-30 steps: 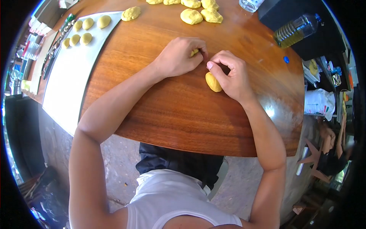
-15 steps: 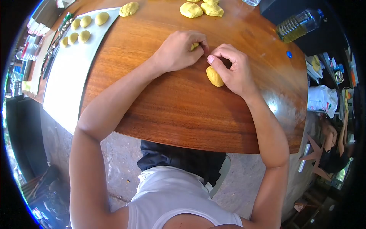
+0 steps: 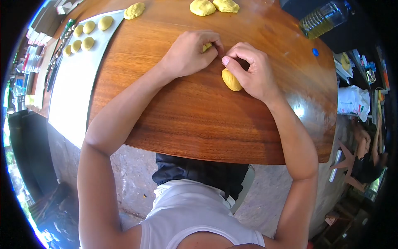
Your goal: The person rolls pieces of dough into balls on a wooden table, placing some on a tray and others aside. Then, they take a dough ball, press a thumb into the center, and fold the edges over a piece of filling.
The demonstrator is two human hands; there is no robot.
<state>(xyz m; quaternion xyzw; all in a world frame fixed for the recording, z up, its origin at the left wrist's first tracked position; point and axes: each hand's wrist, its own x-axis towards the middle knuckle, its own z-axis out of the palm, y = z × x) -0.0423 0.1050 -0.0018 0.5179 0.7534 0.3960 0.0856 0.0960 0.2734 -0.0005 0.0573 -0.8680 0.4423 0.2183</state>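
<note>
Yellow dough fills both hands on the polished brown wooden tabletop (image 3: 199, 112). Curled tightly into a loose fist, the left hand (image 3: 188, 54) has its fingers closed around a small yellow dough scrap (image 3: 206, 46), of which only a sliver shows between the fingertips. Just beside it, the right hand (image 3: 253, 74) arches over an oval yellow dough ball (image 3: 230, 80); its fingers are bent and drawn together, resting against the ball's far side, while the thumb points toward the left hand. That ball sits on the wood under the palm's edge, its near side bare. Both hands almost touch at the fingertips.

Farther along the tabletop lie two larger rough yellow dough lumps (image 3: 213, 6) and a single flattened yellow dough piece (image 3: 134, 10) near the corner of a long pale grey baking sheet (image 3: 70, 91). Five small shaped yellow dough ovals (image 3: 85, 35) sit in rows at the sheet's far end. To the right, on a dark surface, lies a clear plastic bottle of yellow oil (image 3: 319, 20), and a small blue cap (image 3: 315, 52) rests on the wood.
</note>
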